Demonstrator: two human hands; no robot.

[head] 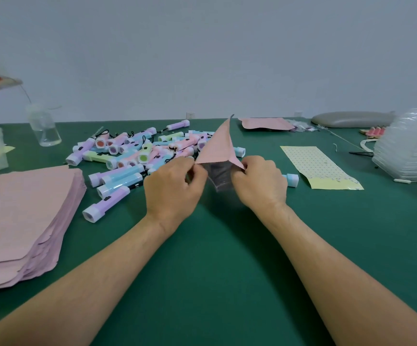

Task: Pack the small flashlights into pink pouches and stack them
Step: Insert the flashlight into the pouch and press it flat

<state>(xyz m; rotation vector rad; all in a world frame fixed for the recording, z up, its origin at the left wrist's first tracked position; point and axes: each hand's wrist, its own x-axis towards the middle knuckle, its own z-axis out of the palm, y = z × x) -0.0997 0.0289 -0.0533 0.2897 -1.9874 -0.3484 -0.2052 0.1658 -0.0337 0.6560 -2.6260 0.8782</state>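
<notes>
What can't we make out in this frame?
Head view only:
- Pouch inside: blurred, partly behind left hand and right hand; contents unclear.
- Blue flashlight: body hidden by right hand.
- Pouch stack: cut by left edge; count unreadable.
- Clear stack: cut by right edge.
- Yellow sheet print: too small.

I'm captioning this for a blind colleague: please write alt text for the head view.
Left hand and right hand pinch open the mouth of a pink pouch above a green table. Pastel flashlights lie piled behind it, a stack of pink pouches at the left.
</notes>
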